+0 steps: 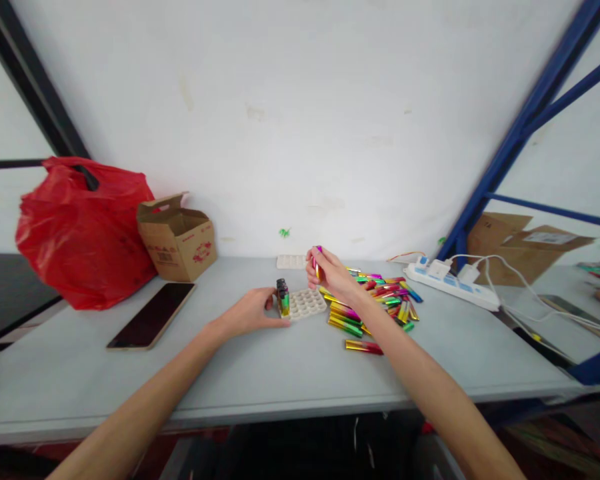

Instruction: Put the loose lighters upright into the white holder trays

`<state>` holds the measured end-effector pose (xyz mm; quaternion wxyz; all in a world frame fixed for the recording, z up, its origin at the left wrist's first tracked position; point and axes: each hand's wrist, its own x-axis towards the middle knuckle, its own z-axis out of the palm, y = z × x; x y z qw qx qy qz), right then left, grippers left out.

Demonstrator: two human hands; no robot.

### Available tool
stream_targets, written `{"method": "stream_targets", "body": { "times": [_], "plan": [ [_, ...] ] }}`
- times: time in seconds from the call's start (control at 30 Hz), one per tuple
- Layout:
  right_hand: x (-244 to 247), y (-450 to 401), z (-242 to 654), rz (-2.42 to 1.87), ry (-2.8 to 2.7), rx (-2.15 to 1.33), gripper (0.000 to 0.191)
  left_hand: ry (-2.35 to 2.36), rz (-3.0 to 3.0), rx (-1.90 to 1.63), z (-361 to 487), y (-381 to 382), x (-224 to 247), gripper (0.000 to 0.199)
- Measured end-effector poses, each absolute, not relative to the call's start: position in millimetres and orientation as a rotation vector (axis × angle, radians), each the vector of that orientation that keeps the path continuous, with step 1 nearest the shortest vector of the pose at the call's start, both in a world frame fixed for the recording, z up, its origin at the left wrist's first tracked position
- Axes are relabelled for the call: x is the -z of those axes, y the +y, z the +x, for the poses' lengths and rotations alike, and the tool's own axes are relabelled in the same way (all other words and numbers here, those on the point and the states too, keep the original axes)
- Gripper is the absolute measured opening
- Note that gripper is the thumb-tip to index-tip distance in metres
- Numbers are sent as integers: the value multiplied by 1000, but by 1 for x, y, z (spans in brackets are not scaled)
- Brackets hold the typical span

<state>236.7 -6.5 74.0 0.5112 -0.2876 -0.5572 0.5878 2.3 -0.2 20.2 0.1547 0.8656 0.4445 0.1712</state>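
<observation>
A white tray (307, 302) with rows of round holes lies on the table. Several lighters (284, 298) with black tops and green-gold metallic bodies stand in a row at its left end. My left hand (250, 312) grips that end, thumb along the front corner and fingers curled beside the lighters. Above the tray's far right corner, my right hand (330, 272) is closed on a shiny purple-and-gold lighter case (318, 264), held upright between thumb and fingers. Beneath and beside my right wrist lies a loose pile of metallic lighter cases (347, 320) in gold, red, green and purple.
A second white tray (291, 262) lies by the wall. To the left are a phone (153, 315), an open cardboard box (180, 240) and a red plastic bag (87, 233). On the right, a power strip (453, 283) with cables lies near a blue metal frame (510, 147).
</observation>
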Motion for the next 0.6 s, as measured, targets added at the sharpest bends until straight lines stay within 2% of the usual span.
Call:
{"method": "stream_targets", "body": {
  "times": [0.1,0.23,0.43,0.6],
  "plan": [
    [-51,-6,224,-848,-1343,-1371,53,1281,2486,-477,0,1,-18,62],
    [-29,-5,225,-1074,-1442,-1082,58,1261,2503,-470,-2,4,-15,63],
    [-22,-4,226,-1226,-1624,-585,47,1248,2482,-504,-1,1,-17,61],
    [-26,-12,228,-1174,-1668,-552,45,1247,2478,-502,0,0,-19,59]
  ]
}}
